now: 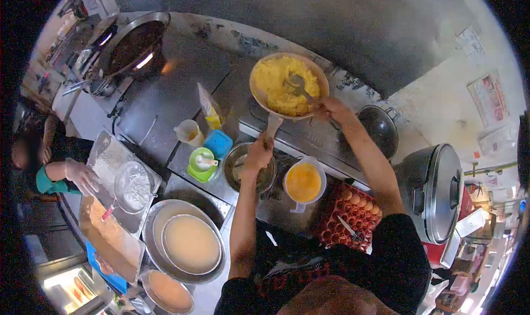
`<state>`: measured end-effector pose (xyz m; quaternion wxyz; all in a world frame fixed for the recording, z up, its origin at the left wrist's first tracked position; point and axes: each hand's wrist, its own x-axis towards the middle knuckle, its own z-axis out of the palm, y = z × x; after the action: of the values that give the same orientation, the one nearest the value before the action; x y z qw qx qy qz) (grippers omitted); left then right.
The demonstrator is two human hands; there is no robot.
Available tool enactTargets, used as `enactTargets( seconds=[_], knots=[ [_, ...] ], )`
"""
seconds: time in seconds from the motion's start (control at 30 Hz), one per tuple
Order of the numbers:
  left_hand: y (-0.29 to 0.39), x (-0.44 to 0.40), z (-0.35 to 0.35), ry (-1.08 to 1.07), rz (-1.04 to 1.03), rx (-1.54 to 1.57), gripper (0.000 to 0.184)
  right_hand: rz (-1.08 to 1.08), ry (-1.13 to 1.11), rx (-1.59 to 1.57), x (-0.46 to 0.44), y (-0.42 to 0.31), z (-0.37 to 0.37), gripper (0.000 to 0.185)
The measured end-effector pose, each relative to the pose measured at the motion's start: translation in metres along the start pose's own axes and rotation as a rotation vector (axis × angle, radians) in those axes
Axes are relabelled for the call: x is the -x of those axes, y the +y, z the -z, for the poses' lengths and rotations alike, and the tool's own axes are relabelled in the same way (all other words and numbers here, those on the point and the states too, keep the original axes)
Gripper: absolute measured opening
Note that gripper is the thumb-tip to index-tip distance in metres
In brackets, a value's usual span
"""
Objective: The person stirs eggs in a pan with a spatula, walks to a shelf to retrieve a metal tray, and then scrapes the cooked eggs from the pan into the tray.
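Note:
My left hand [259, 154] is closed around the pale handle [273, 128] of a frying pan [257, 97] on the stove top. Yellow, lumpy scrambled egg [282, 75] fills much of the pan. From the pan's right side, my right hand [331, 110] grips a dark grey cooking spoon [297, 84], its head down in the egg. Just below the pan stands a white jug [298, 207] with beaten egg [303, 182] in it. A metal bowl [270, 186] sits under my left forearm, partly covered by it.
Eggs [361, 202] and a knife [348, 226] lie on a red egg tray [335, 213]. A large cooker [418, 196] stands right, beside a dark wok [381, 133]. At left, a co-worker's gloved hand [81, 175] is over trays of flour [107, 157], near bowls of batter [190, 243].

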<state>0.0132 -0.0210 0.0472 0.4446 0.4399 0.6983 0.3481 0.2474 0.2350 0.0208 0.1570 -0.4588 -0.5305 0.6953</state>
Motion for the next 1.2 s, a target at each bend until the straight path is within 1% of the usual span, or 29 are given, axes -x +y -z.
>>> enactTargets(
  seconds=[0.07,0.1,0.13,0.17,0.2,0.23,0.27,0.3,0.33,0.4,0.47,0.5,0.53,0.57,0.6,0.67,0.7,0.73,0.8,0.87,0.93,0.97,1.0,1.03,1.07,1.1,1.13,1.17,1.2],
  knots=[
    [-0.056,-0.034,-0.02,0.016,-0.157,-0.051,0.042,-0.091,0.094,0.128,0.043,-0.054,-0.022,0.027],
    [-0.083,-0.045,-0.032,0.184,-0.38,-0.21,0.044,0.008,0.172,0.245,0.06,-0.077,-0.037,0.028],
    [-0.075,-0.039,-0.026,0.142,-0.384,-0.188,0.044,0.103,0.251,0.355,0.066,-0.085,-0.047,0.03],
    [-0.067,-0.032,-0.021,0.095,-0.389,-0.17,0.045,0.29,0.162,0.542,0.049,-0.083,-0.048,0.033],
    [-0.059,-0.029,-0.018,0.062,-0.342,-0.128,0.045,0.482,0.075,0.725,0.016,-0.079,-0.043,0.037],
    [-0.051,-0.026,-0.015,0.03,-0.293,-0.087,0.045,0.556,0.072,0.921,-0.014,-0.058,-0.041,0.041],
    [-0.047,-0.024,-0.016,0.013,-0.187,-0.017,0.046,0.638,0.081,1.112,-0.043,-0.038,-0.039,0.046],
    [-0.042,-0.022,-0.016,-0.006,-0.08,0.05,0.046,0.596,0.178,1.311,-0.076,-0.003,-0.042,0.049],
    [-0.039,-0.022,-0.015,-0.011,-0.057,0.04,0.046,0.547,0.277,1.504,-0.092,0.014,-0.047,0.052],
    [-0.032,-0.019,-0.012,-0.019,-0.013,0.027,0.047,0.43,0.098,1.722,-0.057,-0.012,-0.061,0.042],
    [-0.026,-0.014,-0.01,-0.017,-0.002,0.01,0.048,0.422,-0.093,1.918,-0.05,-0.043,-0.036,0.032],
    [-0.023,-0.013,-0.008,-0.014,0.001,0.001,0.048,0.479,-0.189,1.999,-0.059,-0.062,-0.006,0.028],
    [-0.033,-0.02,-0.011,-0.007,-0.026,-0.011,0.049,0.372,-0.14,1.889,-0.025,-0.108,-0.014,0.025],
    [-0.054,-0.034,-0.019,0.003,-0.053,-0.023,0.049,0.271,-0.093,1.776,0.028,-0.174,-0.029,0.023],
    [-0.066,-0.042,-0.024,0.011,-0.076,-0.033,0.049,0.081,-0.061,1.793,0.059,-0.21,-0.037,0.022],
    [-0.036,-0.021,-0.011,-0.004,-0.039,0.033,0.049,-0.211,-0.117,1.719,0.07,-0.222,-0.029,0.02],
    [-0.025,-0.014,-0.007,-0.014,-0.018,0.061,0.049,-0.309,-0.205,1.634,0.063,-0.214,-0.008,0.02],
    [-0.033,-0.018,-0.012,-0.001,-0.011,0.026,0.049,-0.404,-0.29,1.544,0.06,-0.206,-0.002,0.02],
    [-0.052,-0.032,-0.021,0.025,-0.003,-0.045,0.05,-0.391,-0.27,1.398,0.061,-0.168,-0.014,0.019],
    [-0.035,-0.022,-0.013,0.015,-0.008,-0.052,0.049,-0.341,-0.287,1.032,0.052,-0.12,-0.012,0.016],
    [-0.03,-0.017,-0.013,-0.011,-0.017,-0.066,0.046,-0.228,-0.262,0.644,0.026,-0.062,-0.01,0.014],
    [-0.03,-0.02,-0.013,-0.025,-0.031,-0.075,0.043,-0.151,-0.21,0.555,0.01,-0.044,-0.024,0.014],
    [-0.033,-0.021,-0.013,-0.041,-0.042,-0.086,0.04,-0.068,-0.252,0.415,-0.011,-0.025,-0.033,0.013],
    [-0.05,-0.028,-0.017,0.028,-0.216,-0.176,0.041,0.007,-0.306,0.271,-0.032,-0.006,-0.042,0.012],
    [-0.078,-0.039,-0.026,0.094,-0.394,-0.262,0.041,0.092,-0.448,0.08,-0.05,0.005,-0.047,0.01],
    [-0.075,-0.039,-0.027,0.097,-0.396,-0.256,0.041,0.092,-0.368,0.162,-0.041,-0.009,-0.07,0.005],
    [-0.071,-0.039,-0.027,0.1,-0.398,-0.251,0.042,0.091,-0.285,0.248,-0.033,-0.028,-0.095,0.005],
    [-0.037,-0.02,-0.02,0.038,-0.213,-0.159,0.042,0.572,-0.249,0.29,-0.062,-0.005,-0.104,0.008],
    [-0.017,-0.009,-0.017,-0.021,-0.029,-0.069,0.043,0.645,-0.169,0.16,-0.078,0.0,-0.116,0.01]
  ],
)
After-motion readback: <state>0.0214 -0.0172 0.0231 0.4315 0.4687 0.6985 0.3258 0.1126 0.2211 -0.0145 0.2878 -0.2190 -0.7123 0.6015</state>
